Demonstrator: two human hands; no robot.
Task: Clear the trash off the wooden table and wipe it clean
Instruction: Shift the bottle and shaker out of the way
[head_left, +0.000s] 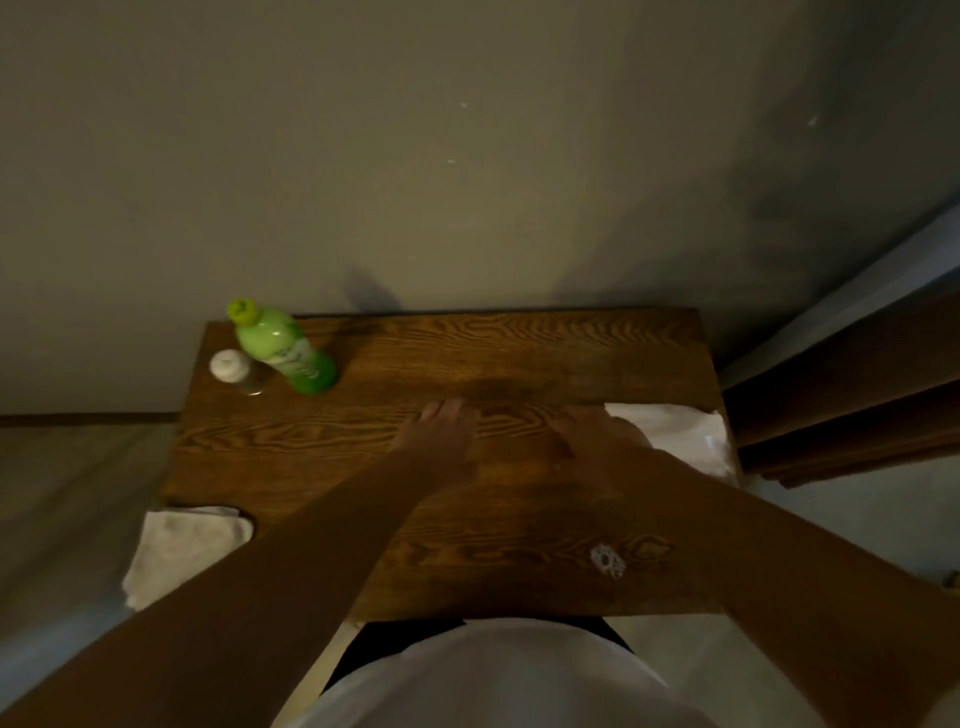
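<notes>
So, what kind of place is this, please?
Probably a room in a home, perhaps a bedroom: a small wooden table against a plain wall, a green bottle on it, and dim indoor light.

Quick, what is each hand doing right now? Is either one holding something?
Left hand: open, fingers flat on the wooden table, holding nothing.
Right hand: at the white cloth by the table's right edge; too dark and blurred to tell whether it grips it.

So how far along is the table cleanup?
Most of the wooden table looks bare. Left hand lies flat mid-table; right hand is by the white bag at the right edge. A white scrap remains, and the cloth sits untouched, so wiping isn't visibly started.
</notes>
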